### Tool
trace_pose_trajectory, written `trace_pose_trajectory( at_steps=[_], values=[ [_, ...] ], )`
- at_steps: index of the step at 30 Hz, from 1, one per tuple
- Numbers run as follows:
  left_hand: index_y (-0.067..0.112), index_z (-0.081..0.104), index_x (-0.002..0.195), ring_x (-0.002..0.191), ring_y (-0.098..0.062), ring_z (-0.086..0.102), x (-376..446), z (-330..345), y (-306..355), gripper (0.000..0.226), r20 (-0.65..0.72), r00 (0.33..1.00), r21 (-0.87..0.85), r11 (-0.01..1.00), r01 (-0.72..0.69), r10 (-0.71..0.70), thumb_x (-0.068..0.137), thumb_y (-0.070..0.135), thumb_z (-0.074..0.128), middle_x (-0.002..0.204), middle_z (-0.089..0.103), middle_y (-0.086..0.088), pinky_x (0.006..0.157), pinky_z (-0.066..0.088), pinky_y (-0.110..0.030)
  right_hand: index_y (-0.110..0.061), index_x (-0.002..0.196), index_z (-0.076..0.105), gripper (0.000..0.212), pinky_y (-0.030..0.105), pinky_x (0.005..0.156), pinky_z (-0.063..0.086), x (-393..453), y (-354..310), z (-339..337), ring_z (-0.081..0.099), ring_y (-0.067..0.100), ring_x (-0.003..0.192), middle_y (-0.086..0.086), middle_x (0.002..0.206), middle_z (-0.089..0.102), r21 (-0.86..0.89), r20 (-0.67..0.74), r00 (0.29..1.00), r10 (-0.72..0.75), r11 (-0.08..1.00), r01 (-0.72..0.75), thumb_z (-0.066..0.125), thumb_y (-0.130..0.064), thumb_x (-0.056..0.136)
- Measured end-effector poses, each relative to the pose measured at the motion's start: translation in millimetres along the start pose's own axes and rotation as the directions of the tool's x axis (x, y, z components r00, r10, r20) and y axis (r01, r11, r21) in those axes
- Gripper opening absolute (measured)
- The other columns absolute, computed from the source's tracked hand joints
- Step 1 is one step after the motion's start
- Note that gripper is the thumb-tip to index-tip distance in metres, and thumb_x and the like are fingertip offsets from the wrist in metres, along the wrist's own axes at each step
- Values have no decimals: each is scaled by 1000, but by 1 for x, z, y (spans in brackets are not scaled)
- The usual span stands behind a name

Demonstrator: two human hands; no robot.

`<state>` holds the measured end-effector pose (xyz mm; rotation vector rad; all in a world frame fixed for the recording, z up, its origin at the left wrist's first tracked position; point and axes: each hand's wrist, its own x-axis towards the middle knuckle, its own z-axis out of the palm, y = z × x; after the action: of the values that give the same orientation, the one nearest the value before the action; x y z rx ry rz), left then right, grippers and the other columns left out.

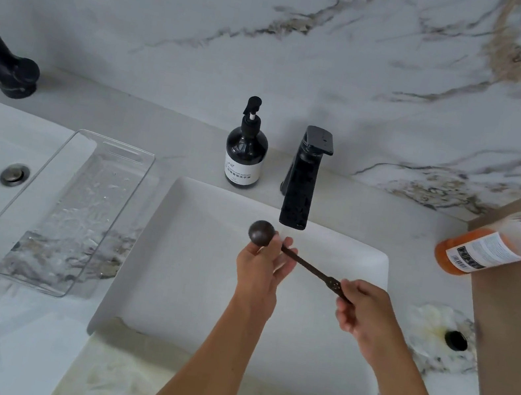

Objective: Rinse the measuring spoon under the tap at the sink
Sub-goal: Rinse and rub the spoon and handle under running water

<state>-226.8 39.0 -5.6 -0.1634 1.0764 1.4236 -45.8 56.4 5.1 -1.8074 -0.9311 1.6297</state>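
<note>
A dark measuring spoon [306,265] with a round bowl and a long thin handle hangs over the white sink [188,282]. My right hand [362,311] pinches the end of the handle. My left hand [263,262] holds the spoon just behind the bowl, fingers against the bowl's side. The bowl sits slightly left of and below the spout of the black tap [301,183]. No running water shows under the spout.
A dark soap pump bottle [245,151] stands left of the tap. A clear plastic tray [72,209] lies between this sink and a second basin at left. An orange-liquid bottle [494,247] lies on a brown surface at right. A black cap [456,340] sits on the counter.
</note>
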Motion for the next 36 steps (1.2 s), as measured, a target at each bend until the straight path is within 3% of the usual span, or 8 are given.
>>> trace_pose_trajectory(
  at_steps=[4,9,14,18,23,28,32,36],
  values=[
    [17,57,124,92,-23,75,0,-2,-5,30,39,994,103,989,-107,103,96,14,66,105,77,-11,75,60,-32,-5,67,52,33,22,37,28,-7,3,-18,45,20,39,10,50,55,-46,12,1000,7,999,-7,55,-9,100],
    [32,48,128,76,-15,72,8,1,-4,41,84,968,361,898,-253,238,92,17,64,89,70,-8,59,56,-23,-2,72,53,32,26,41,35,-15,10,-18,50,22,42,12,56,58,-138,71,997,-41,989,51,47,-4,103],
    [19,59,97,55,-14,63,13,8,-2,6,109,924,415,828,-377,367,98,16,55,65,60,0,47,52,-25,-5,71,55,34,27,40,34,-22,17,-17,47,21,42,12,58,57,-151,141,989,-51,986,72,46,-6,104],
    [11,53,85,52,-20,60,16,12,1,28,101,943,403,853,-331,318,103,28,42,60,61,-8,42,47,-26,-16,61,54,45,25,38,30,-28,27,-19,43,20,43,10,57,54,-109,173,984,-36,993,55,44,-10,105],
    [16,64,99,69,-21,70,13,10,-2,23,254,943,307,907,-288,214,105,24,44,90,72,-7,53,53,-26,-9,69,51,38,22,37,27,-24,38,-25,39,18,41,6,56,51,-75,88,994,-60,995,67,43,-11,106],
    [7,54,89,52,-22,55,17,12,3,18,170,976,191,966,-171,139,99,18,42,76,65,-12,42,36,-24,-8,70,49,37,22,37,27,-27,40,-25,38,16,42,5,56,50,-51,123,989,-85,995,92,44,-12,106],
    [7,55,95,49,-21,54,18,12,5,26,127,981,239,955,-176,149,102,29,42,75,67,-11,37,34,-21,-6,72,47,35,22,39,25,-34,43,-20,37,17,43,4,56,49,-77,147,986,-81,993,93,43,-12,106],
    [0,61,103,47,-11,55,16,5,0,21,131,974,444,868,-222,183,92,17,67,78,63,-12,41,39,-20,-9,69,47,38,21,38,23,-37,40,-20,31,15,43,6,57,44,-33,125,990,-66,997,71,43,-13,106]
  ],
)
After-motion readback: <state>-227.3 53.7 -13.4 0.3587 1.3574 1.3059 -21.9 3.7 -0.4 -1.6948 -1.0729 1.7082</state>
